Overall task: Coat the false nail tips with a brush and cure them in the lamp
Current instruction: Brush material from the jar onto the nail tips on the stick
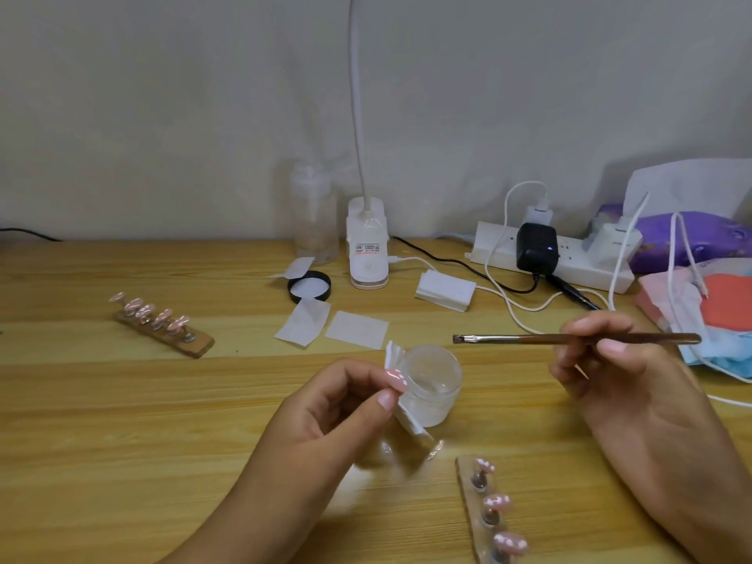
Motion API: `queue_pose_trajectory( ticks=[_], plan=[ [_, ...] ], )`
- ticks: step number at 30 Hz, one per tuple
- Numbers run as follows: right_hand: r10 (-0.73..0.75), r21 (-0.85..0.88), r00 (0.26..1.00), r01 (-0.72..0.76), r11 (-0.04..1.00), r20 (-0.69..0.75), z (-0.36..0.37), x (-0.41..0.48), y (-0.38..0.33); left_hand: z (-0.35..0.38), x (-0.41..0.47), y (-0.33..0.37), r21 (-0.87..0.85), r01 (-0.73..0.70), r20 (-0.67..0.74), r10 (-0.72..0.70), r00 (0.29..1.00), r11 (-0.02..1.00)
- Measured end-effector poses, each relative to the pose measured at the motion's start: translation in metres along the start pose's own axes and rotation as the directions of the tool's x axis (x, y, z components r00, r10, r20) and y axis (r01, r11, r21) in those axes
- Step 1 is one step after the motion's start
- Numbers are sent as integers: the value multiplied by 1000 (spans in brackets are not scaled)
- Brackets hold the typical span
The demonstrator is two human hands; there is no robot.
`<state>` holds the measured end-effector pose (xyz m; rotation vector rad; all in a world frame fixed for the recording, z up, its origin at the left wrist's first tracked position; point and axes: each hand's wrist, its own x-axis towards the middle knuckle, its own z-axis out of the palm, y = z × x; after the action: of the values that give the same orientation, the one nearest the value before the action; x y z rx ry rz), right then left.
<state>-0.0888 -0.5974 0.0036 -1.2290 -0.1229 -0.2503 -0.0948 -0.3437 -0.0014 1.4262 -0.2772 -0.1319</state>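
A glossy pink false nail tip (397, 379) sits pinched in the grip of the left hand (333, 417), between thumb and forefinger, raised over the pale wooden worktop (122, 421) just beside a small clear glass jar (432, 385). The right hand (618, 384) has its grip pressed around a thin brown-handled brush (569, 339), held level with the bristles pointing left. More pink tips stand on a wooden holder strip (490, 519) near the front edge and on a second wooden strip (162, 324) far left. A white gooseneck lamp (367, 246) stands by the wall.
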Motion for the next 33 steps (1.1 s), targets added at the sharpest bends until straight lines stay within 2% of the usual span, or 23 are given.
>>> queue_pose_trajectory(
  ticks=[4, 7, 33],
  plan=[
    [51, 13, 989, -53, 999, 138, 3, -5, -1, 0, 0, -2, 37, 7, 21, -8, 1000, 999],
    [49, 24, 981, -55, 998, 189, 5, -8, -1, 0, 0, -3, 48, 8, 33, -10, 999, 999],
    [9, -139, 980, 19, 990, 198, 9, -10, 0, -2, -4, -5, 72, 34, 34, -36, 999, 997]
  ],
)
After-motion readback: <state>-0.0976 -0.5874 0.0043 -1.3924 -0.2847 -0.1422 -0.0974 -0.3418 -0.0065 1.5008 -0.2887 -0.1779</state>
